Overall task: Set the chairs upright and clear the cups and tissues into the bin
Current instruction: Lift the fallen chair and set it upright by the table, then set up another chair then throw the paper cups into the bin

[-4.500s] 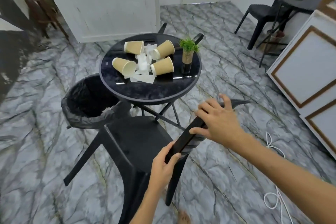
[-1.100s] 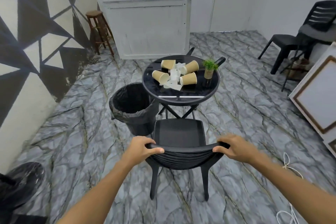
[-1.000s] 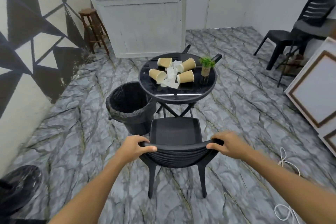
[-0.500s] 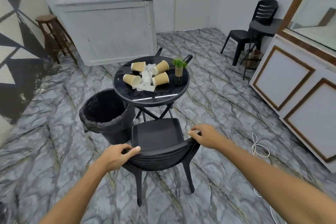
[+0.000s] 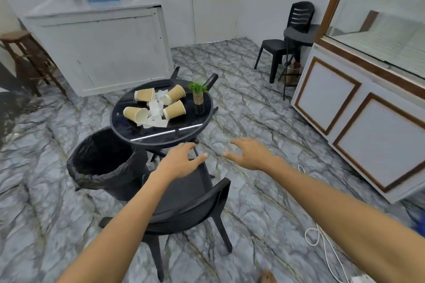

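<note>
A black plastic chair [image 5: 184,204] stands upright in front of me, facing the round black table [image 5: 161,135]. Several tan paper cups [image 5: 135,114] lie on their sides on the table among crumpled white tissues [image 5: 156,110]. A black-lined bin [image 5: 103,161] stands left of the table. Behind the table a second black chair [image 5: 212,79] lies tipped over, only its legs showing. My left hand [image 5: 179,161] hovers open above the upright chair's seat. My right hand [image 5: 250,154] is open over the floor right of the chair, holding nothing.
A small potted plant [image 5: 197,96] stands on the table's right side. A white counter [image 5: 96,48] is at the back, a wooden stool [image 5: 25,62] left, stacked black chairs [image 5: 285,43] back right, a white cabinet [image 5: 358,112] right. A white cable [image 5: 322,243] trails on the floor.
Both hands have let go of the upright chair's backrest and moved forward, open, toward the table. The view has turned right and come closer to the table.
</note>
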`<state>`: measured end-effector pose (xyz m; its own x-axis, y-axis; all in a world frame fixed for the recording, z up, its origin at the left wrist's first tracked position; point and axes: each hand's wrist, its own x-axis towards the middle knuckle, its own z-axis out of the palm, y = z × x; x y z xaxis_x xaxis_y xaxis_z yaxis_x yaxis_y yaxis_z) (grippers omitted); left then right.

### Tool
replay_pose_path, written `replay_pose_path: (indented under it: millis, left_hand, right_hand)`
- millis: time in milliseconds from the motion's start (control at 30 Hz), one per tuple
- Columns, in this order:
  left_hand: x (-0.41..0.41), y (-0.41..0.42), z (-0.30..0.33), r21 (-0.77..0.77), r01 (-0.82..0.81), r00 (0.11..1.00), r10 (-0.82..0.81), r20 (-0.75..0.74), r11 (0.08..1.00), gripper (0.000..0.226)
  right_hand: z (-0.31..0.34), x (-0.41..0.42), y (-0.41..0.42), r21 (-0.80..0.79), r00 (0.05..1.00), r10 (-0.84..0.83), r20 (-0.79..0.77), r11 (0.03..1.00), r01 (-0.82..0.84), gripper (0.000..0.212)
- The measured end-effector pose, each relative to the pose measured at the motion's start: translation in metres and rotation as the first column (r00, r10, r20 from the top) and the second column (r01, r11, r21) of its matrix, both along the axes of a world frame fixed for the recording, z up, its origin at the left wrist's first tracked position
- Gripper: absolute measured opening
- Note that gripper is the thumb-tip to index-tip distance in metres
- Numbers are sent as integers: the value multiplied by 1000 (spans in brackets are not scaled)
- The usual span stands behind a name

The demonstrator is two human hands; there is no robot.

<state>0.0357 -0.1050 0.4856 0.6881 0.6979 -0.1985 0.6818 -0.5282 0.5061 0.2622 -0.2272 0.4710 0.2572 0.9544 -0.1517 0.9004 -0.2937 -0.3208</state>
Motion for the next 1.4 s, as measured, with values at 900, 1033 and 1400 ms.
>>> replay_pose_path:
  millis: [900, 1033, 1400]
  left_hand:
    - [312, 60, -138, -226, 46, 939, -119, -321, 973, 105]
    - [345, 103, -159, -251, 75, 927, -160, -339, 965, 91]
    - [418, 243, -174, -311, 55, 926, -165, -340, 949, 85]
  right_hand:
    - [-142, 280, 54, -366, 990, -17, -140, 930, -35, 86]
    - [-154, 310, 97, -414, 987, -40, -153, 910, -27, 86]
    - [-173, 384, 233, -455, 981, -79, -178, 890, -11, 86]
